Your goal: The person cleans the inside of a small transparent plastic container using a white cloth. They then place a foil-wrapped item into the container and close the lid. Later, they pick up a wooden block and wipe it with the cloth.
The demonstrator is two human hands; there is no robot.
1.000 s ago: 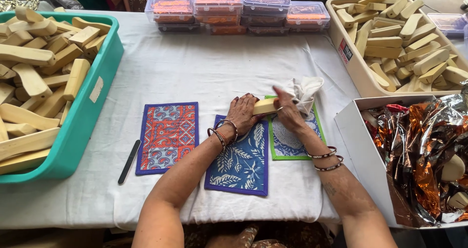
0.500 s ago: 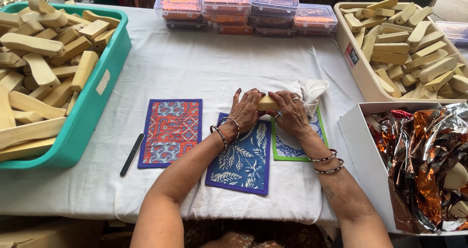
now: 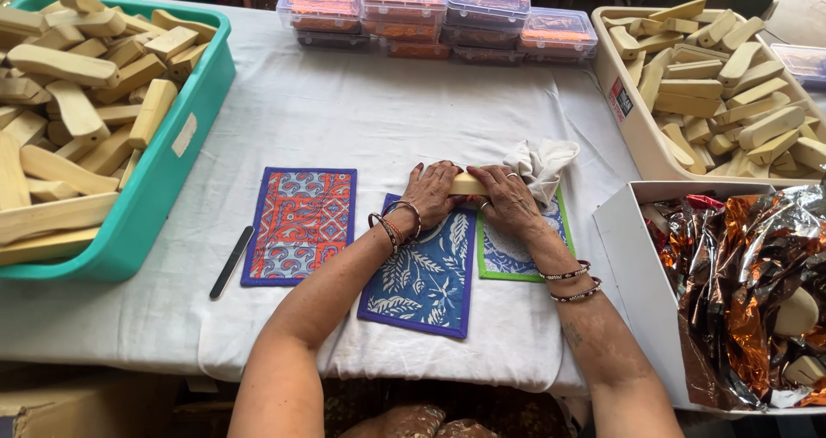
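Your left hand (image 3: 433, 190) and right hand (image 3: 509, 199) have lowered the wooden block (image 3: 469, 184) from its raised, tilted hold 1 second ago; now it lies flat and low, pressed down between both hands above the blue mat (image 3: 422, 274).

Teal bin (image 3: 163, 188) heaped with wooden pieces at far left. Black file (image 3: 231, 262) just beside red patterned mat (image 3: 299, 225) on the white-clothed counter (image 3: 379, 120). Clear lidded boxes (image 3: 439, 12) with orange contents stacked along the back edge. Beige crate (image 3: 632, 124) of wooden pieces at right, white box (image 3: 637, 266) of crumpled foil below it.
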